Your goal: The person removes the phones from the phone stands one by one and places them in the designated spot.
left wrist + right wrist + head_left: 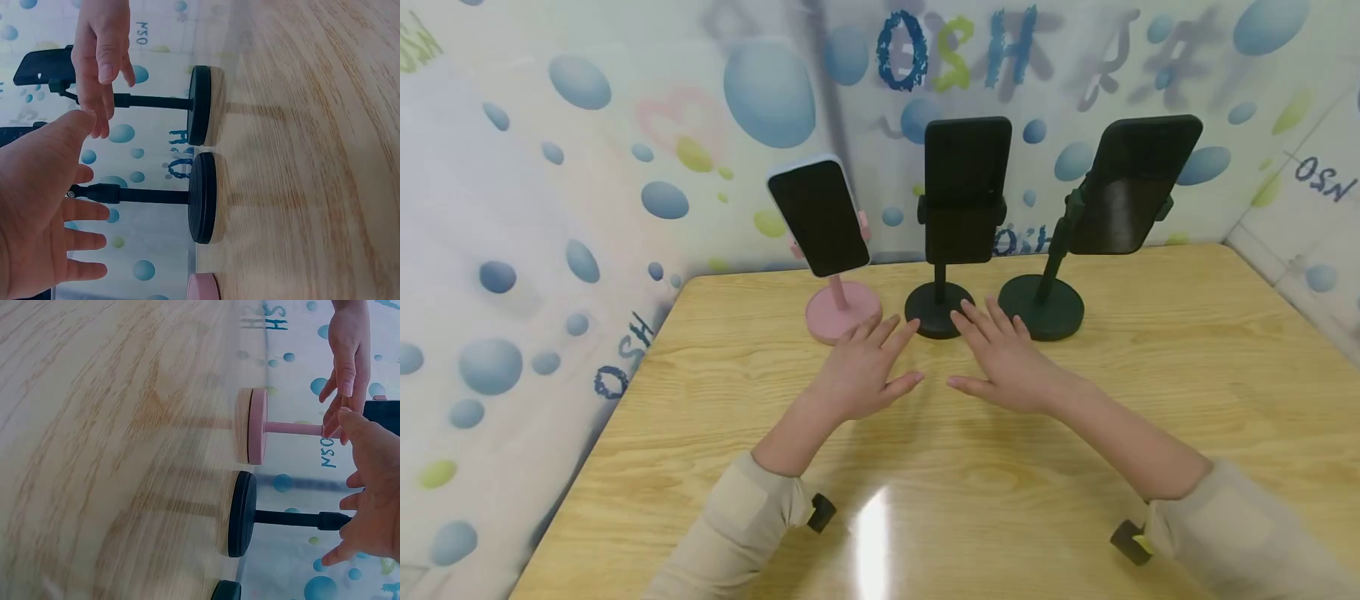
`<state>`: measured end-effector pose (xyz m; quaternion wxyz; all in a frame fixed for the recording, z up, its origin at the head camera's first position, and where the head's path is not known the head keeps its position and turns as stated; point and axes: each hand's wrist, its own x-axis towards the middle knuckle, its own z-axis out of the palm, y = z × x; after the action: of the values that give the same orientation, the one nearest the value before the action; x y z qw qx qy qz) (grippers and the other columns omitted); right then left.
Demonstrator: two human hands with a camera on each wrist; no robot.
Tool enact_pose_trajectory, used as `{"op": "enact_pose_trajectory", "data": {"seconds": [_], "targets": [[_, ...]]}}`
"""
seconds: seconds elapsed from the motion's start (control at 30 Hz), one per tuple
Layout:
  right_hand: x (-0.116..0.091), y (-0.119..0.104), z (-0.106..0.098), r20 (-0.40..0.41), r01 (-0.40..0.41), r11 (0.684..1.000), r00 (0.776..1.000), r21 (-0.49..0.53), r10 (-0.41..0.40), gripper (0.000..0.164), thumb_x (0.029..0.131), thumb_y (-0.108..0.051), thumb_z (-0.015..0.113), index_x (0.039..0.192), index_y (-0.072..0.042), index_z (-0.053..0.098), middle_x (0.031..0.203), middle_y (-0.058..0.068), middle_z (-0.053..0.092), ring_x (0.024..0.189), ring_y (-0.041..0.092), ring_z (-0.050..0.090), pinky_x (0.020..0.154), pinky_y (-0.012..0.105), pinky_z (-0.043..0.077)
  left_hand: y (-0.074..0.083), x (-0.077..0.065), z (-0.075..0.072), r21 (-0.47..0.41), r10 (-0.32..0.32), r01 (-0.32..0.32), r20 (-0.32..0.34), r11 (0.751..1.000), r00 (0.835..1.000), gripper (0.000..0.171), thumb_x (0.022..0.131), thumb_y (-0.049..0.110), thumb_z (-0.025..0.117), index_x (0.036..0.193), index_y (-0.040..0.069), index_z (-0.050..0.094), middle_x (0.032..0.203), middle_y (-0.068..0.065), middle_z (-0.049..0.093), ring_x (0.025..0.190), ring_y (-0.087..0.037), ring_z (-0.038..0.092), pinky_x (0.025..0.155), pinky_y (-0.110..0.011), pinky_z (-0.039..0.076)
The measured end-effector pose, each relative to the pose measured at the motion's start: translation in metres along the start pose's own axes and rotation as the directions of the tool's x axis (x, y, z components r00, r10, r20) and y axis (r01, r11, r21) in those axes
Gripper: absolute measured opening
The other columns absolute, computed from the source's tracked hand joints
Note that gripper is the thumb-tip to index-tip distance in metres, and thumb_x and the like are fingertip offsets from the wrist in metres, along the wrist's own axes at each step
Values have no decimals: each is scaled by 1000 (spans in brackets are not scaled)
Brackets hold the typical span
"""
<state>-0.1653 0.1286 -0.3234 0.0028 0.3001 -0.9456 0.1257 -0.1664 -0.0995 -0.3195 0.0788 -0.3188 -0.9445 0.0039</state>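
Three phones stand in holders along the back of the table. A pale-edged phone (820, 218) leans in the pink phone stand (838, 312) on the left. In the middle, a black phone (967, 158) sits upright in the black phone stand (938, 312). The right phone (1138, 183) tilts in the dark green phone stand (1042, 307). My left hand (867, 367), fingers spread, hovers in front of the pink and black stands. Opposite it, my right hand (1009, 358) is spread before the black and green stands. Neither hand holds anything.
The wooden table (985, 500) reaches back to a wall sheet (692, 125) printed with blue dots and letters. A dark wrist device (822, 512) shows at the left sleeve, another device (1131, 542) at the right.
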Motion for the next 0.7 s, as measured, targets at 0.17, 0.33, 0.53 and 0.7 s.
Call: {"op": "enact_pose_trajectory", "data": {"seconds": [0.17,0.33,0.53,0.7], "targets": [[3,-4,0,-9,8,999,1000,45,-8,76,89,-42,53,142,0,18,149,18,10,135,39,-2,98,62,19,-1,-2,-2,-46,-24,24,9,999,1000,62,90,48,47,136,7,39,130,-15,47,121,-31,42,95,-44,37],[8,-5,2,-64,61,994,996,88,-55,68,90,-29,55,139,6,23,145,24,16,132,45,7,101,56,19,-3,-3,-2,-109,-44,37,-64,993,997,51,88,37,55,124,1,52,115,-14,58,102,-27,57,79,-37,48],[16,-7,6,-135,78,980,989,181,-54,64,88,-22,59,137,6,29,143,24,22,130,44,20,100,53,25,-6,-6,0,-182,-113,84,-152,980,982,44,85,32,60,117,1,58,98,-13,65,72,-22,62,57,-33,49],[26,-13,6,-197,80,964,980,253,-30,60,86,-21,61,134,5,36,140,23,29,126,38,32,97,48,33,-12,-10,-1,-278,-192,134,-194,951,962,38,85,26,62,115,3,60,95,-11,66,63,-19,60,52,-33,47]]}}
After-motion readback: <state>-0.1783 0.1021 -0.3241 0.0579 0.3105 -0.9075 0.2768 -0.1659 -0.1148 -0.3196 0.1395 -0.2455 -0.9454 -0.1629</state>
